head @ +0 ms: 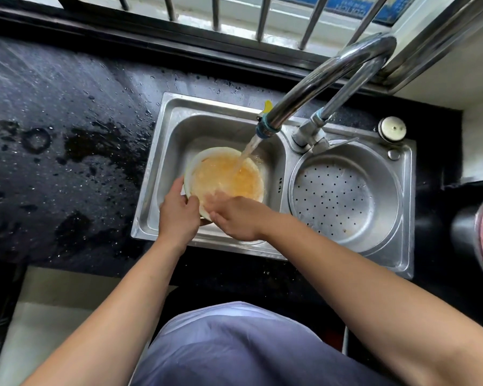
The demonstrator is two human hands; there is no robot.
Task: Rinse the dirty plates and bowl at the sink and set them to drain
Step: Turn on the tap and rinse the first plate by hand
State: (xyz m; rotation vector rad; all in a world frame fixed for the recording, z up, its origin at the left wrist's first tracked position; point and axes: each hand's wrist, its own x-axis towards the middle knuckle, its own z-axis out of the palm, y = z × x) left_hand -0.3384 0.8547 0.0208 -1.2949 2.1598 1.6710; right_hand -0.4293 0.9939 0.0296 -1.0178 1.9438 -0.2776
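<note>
On your far left the wet black table (67, 112) carried only puddles and droplets. In the left basin of the sink (162, 174) your left hand (179, 213) was closed on the near rim of the plate (223, 176), thumb over the edge, holding it under the tap. Water from the faucet (313, 87) struck its far side, and orange greasy film covered the whole face. Your right hand (240, 218) lay flat and open, gripping nothing, fingers blurred against the plate's near edge, rubbing it by the look of it. Further right, the perforated draining basin (343, 196) held nothing. So I judged the job barely begun: this piece mid-rinse, nothing draining, and no other plates or bowl in view
</note>
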